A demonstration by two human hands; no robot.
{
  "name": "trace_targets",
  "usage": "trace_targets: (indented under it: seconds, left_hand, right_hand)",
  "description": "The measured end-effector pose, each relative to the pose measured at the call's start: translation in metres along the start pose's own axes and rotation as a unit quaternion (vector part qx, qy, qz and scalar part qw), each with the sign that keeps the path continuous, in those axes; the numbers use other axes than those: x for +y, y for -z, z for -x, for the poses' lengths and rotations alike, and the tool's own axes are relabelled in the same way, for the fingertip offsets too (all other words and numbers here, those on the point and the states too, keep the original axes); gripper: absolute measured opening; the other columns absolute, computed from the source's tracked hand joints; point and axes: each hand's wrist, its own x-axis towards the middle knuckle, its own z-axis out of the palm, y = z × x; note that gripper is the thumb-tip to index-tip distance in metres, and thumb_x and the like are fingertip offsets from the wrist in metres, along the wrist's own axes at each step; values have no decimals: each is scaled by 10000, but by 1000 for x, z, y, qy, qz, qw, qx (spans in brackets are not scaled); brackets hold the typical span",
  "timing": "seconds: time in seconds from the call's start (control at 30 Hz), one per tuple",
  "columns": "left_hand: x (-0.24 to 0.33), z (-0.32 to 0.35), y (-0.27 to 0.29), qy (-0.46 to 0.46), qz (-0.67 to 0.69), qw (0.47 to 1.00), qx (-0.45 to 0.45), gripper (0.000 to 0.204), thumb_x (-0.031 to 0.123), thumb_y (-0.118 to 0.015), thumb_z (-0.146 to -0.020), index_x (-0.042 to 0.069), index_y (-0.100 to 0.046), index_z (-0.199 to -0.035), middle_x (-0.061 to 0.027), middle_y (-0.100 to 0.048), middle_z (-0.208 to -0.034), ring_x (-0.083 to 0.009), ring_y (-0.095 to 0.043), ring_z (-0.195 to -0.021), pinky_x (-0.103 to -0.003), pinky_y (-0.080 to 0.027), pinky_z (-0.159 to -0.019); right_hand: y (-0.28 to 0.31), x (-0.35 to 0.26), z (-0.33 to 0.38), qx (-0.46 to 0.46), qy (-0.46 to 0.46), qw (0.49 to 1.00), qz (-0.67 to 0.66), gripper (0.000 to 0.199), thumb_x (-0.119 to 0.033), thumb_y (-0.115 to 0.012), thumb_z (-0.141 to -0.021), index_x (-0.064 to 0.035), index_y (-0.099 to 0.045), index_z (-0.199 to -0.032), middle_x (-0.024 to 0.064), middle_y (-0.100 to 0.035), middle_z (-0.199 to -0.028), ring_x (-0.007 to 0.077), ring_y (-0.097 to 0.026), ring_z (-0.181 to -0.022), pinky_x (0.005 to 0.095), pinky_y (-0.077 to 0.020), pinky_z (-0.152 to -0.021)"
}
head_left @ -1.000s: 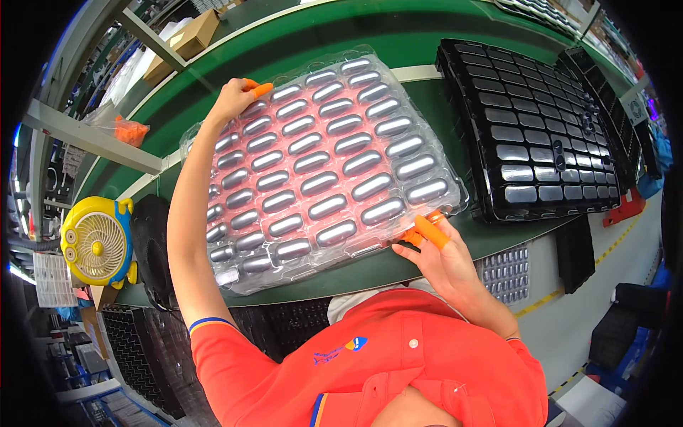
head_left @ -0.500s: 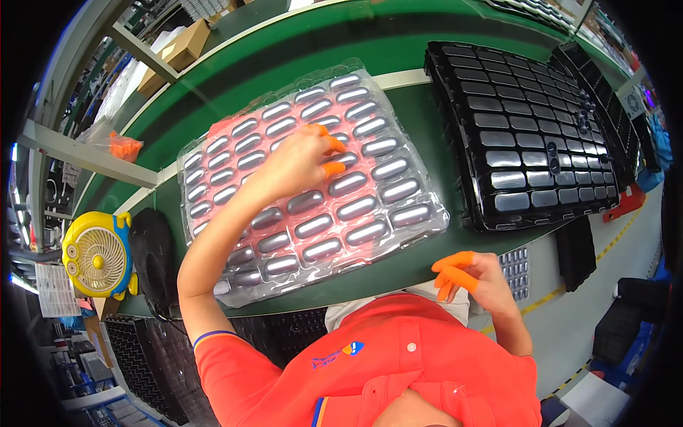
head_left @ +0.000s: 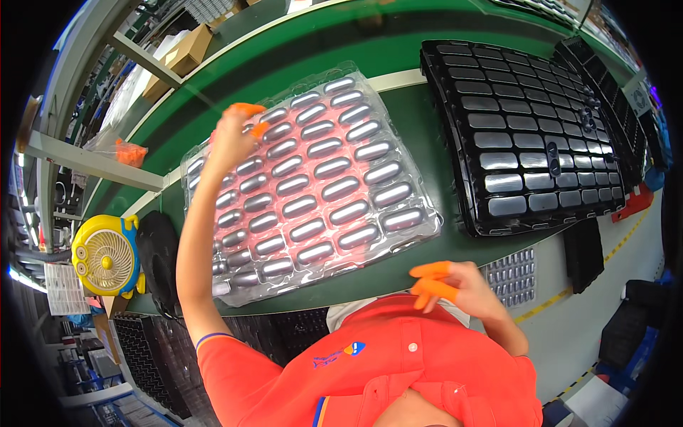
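Observation:
A clear plastic blister tray (head_left: 420,231) lies on the green workbench in front of me, filled with rows of shiny grey oblong pieces (head_left: 340,188). Pink shows through from beneath much of it. My left hand (head_left: 238,135), with orange finger cots on thumb and forefinger, is over the tray's far left part. Those fingertips are spread around one grey piece; whether they touch it I cannot make out. My right hand (head_left: 452,288) hovers off the bench's near edge, close to my body. Its fingers in orange cots stretch apart, holding nothing.
Right of the tray stands a black compartmented tray stack (head_left: 519,142). A yellow and blue fan (head_left: 107,255) sits at the left by a black rounded object (head_left: 158,256). A metal frame bar (head_left: 92,162) crosses the left; an orange bag (head_left: 130,153) hangs near it.
My left hand has moved from the tray's middle to its far left part. The right hand has shifted slightly left, its fingers still apart.

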Motion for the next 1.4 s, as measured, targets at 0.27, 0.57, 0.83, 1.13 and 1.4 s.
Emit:
trace_targets:
  seconds: [0.27, 0.57, 0.83, 1.13, 1.4]
  left_hand:
    - [-76, -22, -8, 115, 116, 981, -105, 295, 195, -626, -817, -10, -611, -1030, -139, -633, -959, -194, -585, -850, -285, -458, -759]
    - [-86, -37, -8, 118, 76, 978, -156, 272, 124, -606, -817, -18, -585, -1047, -105, -626, -903, -180, -572, -832, -278, -446, -757]
    - [-80, -26, -21, 1, 52, 999, 5, 263, 43, -528, -832, 8, -570, -1090, -128, -558, -825, -250, -534, -754, -314, -431, -704]
    - [-37, -44, 31, -68, -5, 997, -43, 288, -14, -472, -843, 45, -577, -1105, -128, -488, -801, -251, -489, -727, -332, -409, -702]
    - [4, -69, 38, -209, -86, 973, -46, 375, -26, -497, -812, 87, -539, -1167, -134, -494, -874, -284, -508, -819, -342, -418, -739]
  right_hand:
    - [-32, 14, -39, 19, 54, 972, -226, 299, -149, -452, -931, -3, -432, -1190, 193, -532, -1164, 308, -592, -982, 415, -494, -821]
    - [-35, -1, -50, -40, 27, 942, -333, 293, -223, -483, -921, 33, -528, -1056, 188, -585, -1060, 313, -602, -949, 426, -501, -799]
    - [-57, 3, -60, -16, 171, 966, -195, 239, -140, -501, -910, 53, -597, -1012, 159, -622, -985, 250, -607, -928, 370, -500, -796]
    - [-85, 21, -49, -73, 227, 970, -41, 213, -120, -536, -903, -12, -621, -1065, 101, -629, -1061, 163, -594, -942, 269, -426, -866]
    - [-135, 73, -72, -130, 383, 909, 96, 311, -144, -567, -891, -76, -552, -1194, 129, -533, -1183, 183, -539, -1024, 262, -357, -927]
